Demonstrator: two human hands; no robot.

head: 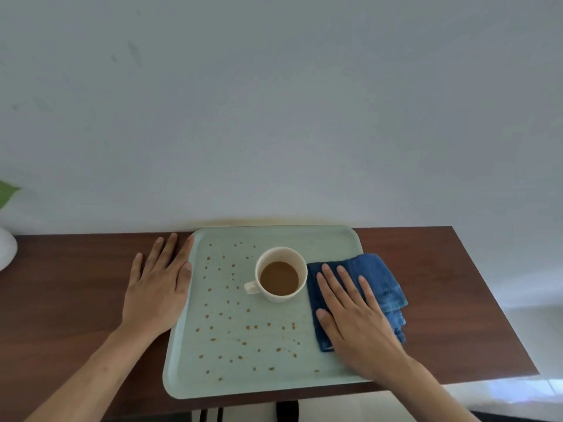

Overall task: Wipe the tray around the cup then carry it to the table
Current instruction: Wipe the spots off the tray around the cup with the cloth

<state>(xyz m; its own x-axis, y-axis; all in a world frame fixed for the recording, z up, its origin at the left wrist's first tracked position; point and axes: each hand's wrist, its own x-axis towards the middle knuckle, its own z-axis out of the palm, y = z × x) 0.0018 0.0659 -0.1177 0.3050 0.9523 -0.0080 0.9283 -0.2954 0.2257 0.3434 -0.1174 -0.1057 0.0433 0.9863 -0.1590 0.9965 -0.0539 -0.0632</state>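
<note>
A pale green tray (274, 382) lies on a dark wooden counter (76, 284), dotted with many brown drops on its left and front parts. A cream cup (280, 274) of brown coffee stands on the tray, a little behind its middle, handle pointing left. A folded blue cloth (380, 281) lies on the tray's right side, hanging over its right rim. My right hand (356, 318) presses flat on the cloth, fingers spread. Flat on the counter rests my left hand (158, 287), its thumb side against the tray's left rim.
A plain white wall rises right behind the counter. A white rounded vase (6, 251) with a green leaf (7, 191) sits at the far left edge. The counter's right end (493, 300) drops off to a light floor.
</note>
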